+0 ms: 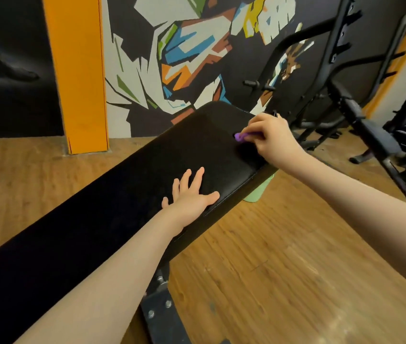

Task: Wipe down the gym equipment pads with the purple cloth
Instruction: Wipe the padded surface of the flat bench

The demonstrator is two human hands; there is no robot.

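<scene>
One cloth: the purple cloth (243,136) is bunched small under the right hand (270,137), on the far right part of the pad, and only a little of it shows past the fingers.
Right hand: its fingers are curled around the cloth and press it down on the pad; the arm reaches in from the right.
Left hand: the left hand (192,193) lies flat on the pad with the fingers straight and spread, holding nothing; I judge that it steadies the body or the bench.
Two hands together: they are apart, the left one nearer to the camera, the right one further up the pad.
Pad: the bench pad (127,194) is long, black and matte, with rounded corners at the far end; it looks like padded vinyl, slightly grainy.
Progress: I judge that the wiping is in the middle; no wet trace or shine shows which part is already done, so I cannot tell how much is left. The other benches (370,135) at the right probably wait too.
Frame: dark metal with bolts (158,309) under the pad.
Near things: a pale green object (256,192) stands just beside the pad edge, partly hidden.
Floor: wooden planks (271,269), warm brown, a little scratched.
Wall: a colourful angular mural (184,53) and an orange pillar (80,70).
</scene>
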